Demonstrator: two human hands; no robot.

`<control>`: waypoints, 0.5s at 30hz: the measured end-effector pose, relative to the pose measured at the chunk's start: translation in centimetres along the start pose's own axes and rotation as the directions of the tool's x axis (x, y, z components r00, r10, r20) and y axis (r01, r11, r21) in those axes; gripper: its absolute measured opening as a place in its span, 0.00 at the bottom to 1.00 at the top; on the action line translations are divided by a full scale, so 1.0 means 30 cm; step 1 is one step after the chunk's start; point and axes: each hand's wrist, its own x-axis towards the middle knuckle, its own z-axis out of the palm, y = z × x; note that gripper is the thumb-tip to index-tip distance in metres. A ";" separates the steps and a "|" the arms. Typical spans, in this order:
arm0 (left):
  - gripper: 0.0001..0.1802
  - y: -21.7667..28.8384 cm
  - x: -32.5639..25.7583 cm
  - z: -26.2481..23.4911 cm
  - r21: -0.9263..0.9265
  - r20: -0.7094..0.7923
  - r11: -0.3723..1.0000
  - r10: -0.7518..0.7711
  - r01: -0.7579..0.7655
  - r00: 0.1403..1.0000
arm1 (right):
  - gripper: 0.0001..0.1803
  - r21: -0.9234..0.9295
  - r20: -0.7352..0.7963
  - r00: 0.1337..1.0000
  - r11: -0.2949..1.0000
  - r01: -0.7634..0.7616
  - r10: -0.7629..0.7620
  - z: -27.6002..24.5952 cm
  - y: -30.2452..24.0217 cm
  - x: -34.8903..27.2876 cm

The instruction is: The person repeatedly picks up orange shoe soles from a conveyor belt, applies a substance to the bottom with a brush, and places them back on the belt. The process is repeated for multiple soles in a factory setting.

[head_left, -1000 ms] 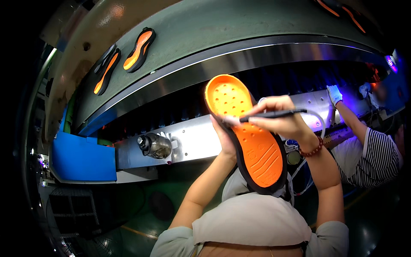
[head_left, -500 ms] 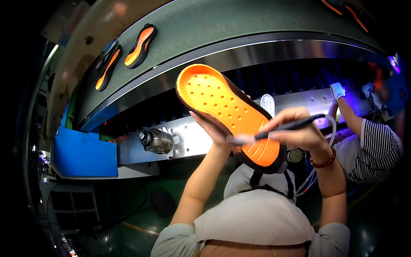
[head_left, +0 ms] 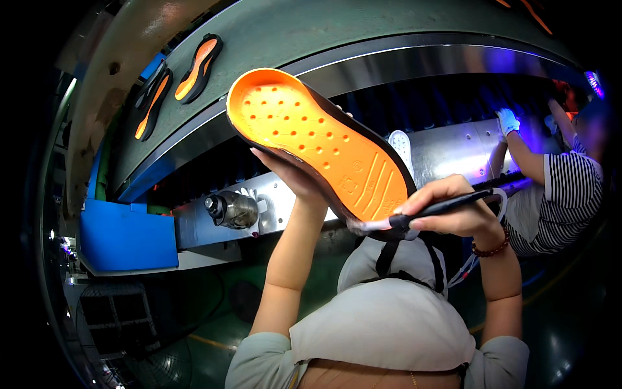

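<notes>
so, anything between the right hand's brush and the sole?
Nothing visible. The right hand holds the brush with its pale tip at the near edge of the orange-and-black sole; contact is hard to tell. The left hand grips the sole farther up its left side, away from the tip.

A: Where is it brightest?
B: On the orange sole (head_left: 317, 142), its upper end glowing yellow, and on the metal bench (head_left: 447, 146), which throws back pale glare.
A: Any coloured light?
B: Violet-blue at the right, around a small lamp (head_left: 594, 85); it tints a co-worker's glove (head_left: 508, 121). A reddish glow sits nearby.
A: And the dark parts?
B: The floor (head_left: 210, 363) is dim green; the corners fall to black.
A: Sharp?
B: The sole's grooves are clear, the brush tip (head_left: 372, 225) smeared, the far right soft. Fisheye distortion bows the shiny rail (head_left: 414, 59).
</notes>
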 end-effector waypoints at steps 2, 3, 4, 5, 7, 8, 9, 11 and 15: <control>0.49 0.011 0.008 0.020 0.004 -0.001 1.000 -0.021 0.021 1.000 | 0.11 0.181 0.030 1.000 0.984 0.003 -0.008 -0.035 0.005 -0.024; 0.49 0.011 0.013 0.012 0.020 -0.026 1.000 -0.012 0.012 1.000 | 0.11 0.333 -0.042 0.998 0.943 -0.026 0.043 -0.044 0.007 -0.026; 0.49 0.008 0.019 -0.002 0.035 -0.052 0.999 -0.002 0.003 0.999 | 0.10 0.297 -0.164 0.978 0.952 -0.073 0.126 -0.049 0.013 -0.030; 0.49 0.005 0.027 -0.011 0.042 -0.056 0.999 0.001 0.001 0.998 | 0.09 0.214 -0.197 0.971 0.972 -0.094 0.137 -0.049 0.028 -0.027; 0.49 -0.001 0.036 -0.026 0.047 -0.044 0.999 -0.001 0.003 0.999 | 0.09 -0.028 -0.225 0.971 0.996 -0.086 0.077 -0.034 0.041 -0.033; 0.49 0.004 0.040 -0.034 0.057 -0.039 0.998 -0.009 0.011 0.999 | 0.10 -0.217 -0.145 0.989 0.976 -0.023 -0.009 -0.039 0.050 -0.041; 0.49 0.007 0.047 -0.042 0.069 -0.031 0.997 -0.015 0.017 0.999 | 0.11 -0.187 -0.085 0.996 0.982 -0.002 -0.014 -0.046 0.049 -0.045; 0.49 0.011 0.069 -0.044 0.084 -0.021 0.996 -0.037 0.039 0.999 | 0.11 0.001 -0.015 0.998 0.999 0.054 -0.054 -0.072 0.070 -0.050; 0.41 0.029 0.102 0.022 -0.261 0.149 0.964 -0.021 0.060 0.989 | 0.08 0.489 -0.234 0.966 0.872 0.022 0.107 -0.076 0.105 -0.036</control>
